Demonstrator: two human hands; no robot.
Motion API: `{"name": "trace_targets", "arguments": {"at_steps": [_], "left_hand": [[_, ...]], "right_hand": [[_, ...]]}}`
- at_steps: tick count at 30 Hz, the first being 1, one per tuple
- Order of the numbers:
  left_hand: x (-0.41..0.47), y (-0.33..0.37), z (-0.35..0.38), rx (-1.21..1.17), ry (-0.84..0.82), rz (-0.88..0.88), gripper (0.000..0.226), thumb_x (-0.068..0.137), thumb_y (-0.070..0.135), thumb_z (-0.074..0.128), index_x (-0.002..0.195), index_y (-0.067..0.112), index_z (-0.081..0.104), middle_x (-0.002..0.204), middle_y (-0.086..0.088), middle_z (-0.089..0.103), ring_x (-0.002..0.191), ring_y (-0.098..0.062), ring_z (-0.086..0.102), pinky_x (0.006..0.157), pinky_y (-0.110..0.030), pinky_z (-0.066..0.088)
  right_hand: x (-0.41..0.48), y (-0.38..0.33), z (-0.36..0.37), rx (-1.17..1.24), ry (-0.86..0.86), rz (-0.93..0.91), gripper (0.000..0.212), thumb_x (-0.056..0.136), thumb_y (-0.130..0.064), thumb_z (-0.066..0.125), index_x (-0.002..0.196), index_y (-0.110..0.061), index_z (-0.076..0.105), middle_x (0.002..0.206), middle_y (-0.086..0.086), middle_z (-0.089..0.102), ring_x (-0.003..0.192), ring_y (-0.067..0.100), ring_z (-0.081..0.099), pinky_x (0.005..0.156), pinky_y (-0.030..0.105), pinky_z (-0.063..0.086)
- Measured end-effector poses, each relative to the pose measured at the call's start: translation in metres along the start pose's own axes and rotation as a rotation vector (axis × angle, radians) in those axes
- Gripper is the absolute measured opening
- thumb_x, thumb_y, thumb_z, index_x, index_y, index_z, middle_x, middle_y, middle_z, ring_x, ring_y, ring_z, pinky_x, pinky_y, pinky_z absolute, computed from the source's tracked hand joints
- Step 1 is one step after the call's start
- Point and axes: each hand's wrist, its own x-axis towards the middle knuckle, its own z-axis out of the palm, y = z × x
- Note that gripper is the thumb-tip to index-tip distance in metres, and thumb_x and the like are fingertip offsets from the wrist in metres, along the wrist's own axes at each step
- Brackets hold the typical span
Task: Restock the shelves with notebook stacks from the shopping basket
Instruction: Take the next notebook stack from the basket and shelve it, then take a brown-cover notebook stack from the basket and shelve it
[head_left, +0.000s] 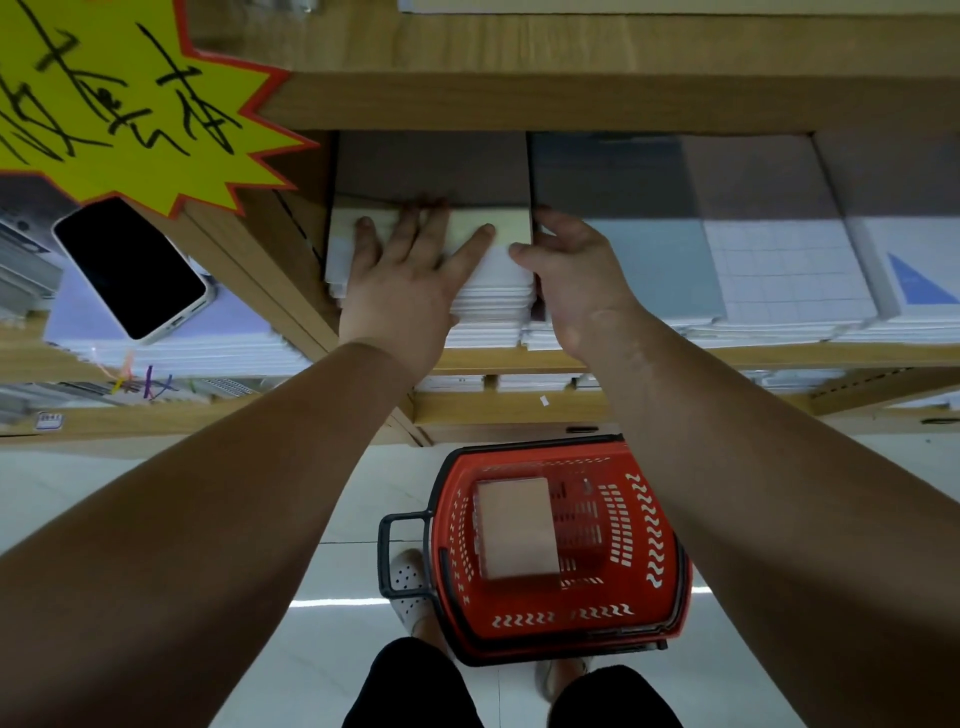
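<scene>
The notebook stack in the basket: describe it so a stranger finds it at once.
On the floor below the wooden shelves stands a red shopping basket. The notebook stack lies flat inside it. Its plain tan cover differs from the pale stacks on the shelves.

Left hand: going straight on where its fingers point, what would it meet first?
The left hand lies flat on the notebook stack, pointing into the shelf; probably only more cover, then the shadowed back, depth unclear.
</scene>
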Motion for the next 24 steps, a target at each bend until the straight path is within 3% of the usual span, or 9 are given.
{"name": "trace_targets", "arguments": {"at_steps": [3, 6, 8, 11, 14, 15, 17, 20, 24], "left_hand": [[0.000, 0.002, 0.000, -0.005, -0.004, -0.005, 0.090, 0.101, 0.044, 0.057, 0.162, 0.038, -0.010, 0.173, -0.009, -0.001, 0.159, -0.032, 0.002, 0.125, -0.060, 0.010], [0.000, 0.002, -0.002, -0.022, -0.002, -0.014, 0.091, 0.099, 0.044, 0.058, 0.162, 0.039, -0.007, 0.173, -0.009, 0.001, 0.159, -0.032, 0.004, 0.124, -0.060, 0.010], [-0.001, 0.004, -0.005, -0.028, -0.015, -0.024, 0.092, 0.098, 0.044, 0.060, 0.162, 0.039, -0.007, 0.172, -0.009, 0.002, 0.159, -0.032, 0.005, 0.125, -0.061, 0.010], [-0.012, 0.011, -0.014, -0.048, -0.003, -0.047, 0.094, 0.093, 0.046, 0.065, 0.163, 0.035, 0.003, 0.171, -0.014, 0.010, 0.157, -0.036, 0.011, 0.125, -0.060, 0.012], [-0.047, 0.031, -0.015, -0.130, 0.133, -0.027, 0.081, 0.087, 0.041, 0.071, 0.157, 0.025, 0.033, 0.156, -0.019, 0.037, 0.143, -0.043, 0.035, 0.116, -0.060, 0.031], [-0.062, 0.040, -0.009, -0.174, 0.192, -0.017, 0.074, 0.084, 0.037, 0.073, 0.151, 0.021, 0.045, 0.147, -0.020, 0.047, 0.134, -0.044, 0.045, 0.108, -0.060, 0.039], [-0.092, 0.065, 0.010, -0.283, 0.257, -0.025, 0.061, 0.080, 0.029, 0.076, 0.137, 0.015, 0.059, 0.128, -0.020, 0.058, 0.114, -0.044, 0.056, 0.094, -0.058, 0.049], [-0.127, 0.106, 0.047, -0.477, 0.100, -0.104, 0.048, 0.081, 0.026, 0.076, 0.127, 0.013, 0.066, 0.117, -0.016, 0.063, 0.106, -0.041, 0.061, 0.088, -0.052, 0.053], [-0.146, 0.147, 0.110, -0.671, -0.281, -0.244, 0.047, 0.088, 0.036, 0.070, 0.132, 0.022, 0.060, 0.127, -0.008, 0.060, 0.115, -0.033, 0.059, 0.094, -0.047, 0.054]], "right_hand": [[0.004, 0.000, -0.003, -0.083, -0.018, -0.045, 0.040, 0.096, -0.001, 0.066, 0.131, -0.019, 0.062, 0.121, 0.007, 0.073, 0.106, 0.025, 0.072, 0.083, 0.039, 0.058], [-0.001, -0.005, -0.001, -0.285, -0.034, -0.107, 0.047, 0.099, -0.011, 0.064, 0.143, -0.021, 0.054, 0.129, 0.005, 0.070, 0.115, 0.025, 0.068, 0.098, 0.049, 0.057], [-0.009, -0.008, 0.001, -0.408, -0.038, -0.157, 0.044, 0.102, -0.016, 0.061, 0.145, -0.020, 0.054, 0.132, 0.005, 0.069, 0.118, 0.023, 0.066, 0.104, 0.048, 0.054], [-0.027, -0.007, -0.006, -0.418, -0.033, -0.226, 0.040, 0.104, -0.019, 0.059, 0.143, -0.019, 0.056, 0.129, -0.001, 0.070, 0.116, 0.014, 0.065, 0.106, 0.038, 0.053], [-0.060, 0.011, -0.034, -0.352, 0.034, -0.284, 0.031, 0.104, -0.018, 0.059, 0.134, -0.024, 0.061, 0.113, -0.014, 0.068, 0.096, -0.009, 0.063, 0.089, 0.007, 0.048], [-0.071, 0.023, -0.047, -0.357, 0.075, -0.305, 0.029, 0.103, -0.018, 0.060, 0.132, -0.019, 0.064, 0.114, -0.012, 0.069, 0.097, -0.009, 0.062, 0.086, 0.003, 0.046], [-0.086, 0.057, -0.075, -0.381, 0.131, -0.330, 0.026, 0.102, -0.017, 0.063, 0.126, -0.011, 0.069, 0.116, -0.002, 0.071, 0.099, 0.002, 0.065, 0.085, 0.010, 0.048], [-0.098, 0.116, -0.118, -0.456, 0.140, -0.223, 0.019, 0.101, -0.018, 0.063, 0.116, -0.011, 0.073, 0.112, 0.000, 0.072, 0.096, 0.005, 0.065, 0.083, 0.016, 0.048], [-0.099, 0.193, -0.157, -0.547, 0.131, -0.009, 0.023, 0.099, -0.020, 0.067, 0.122, -0.017, 0.072, 0.114, -0.001, 0.073, 0.093, 0.006, 0.066, 0.091, 0.032, 0.056]]}}
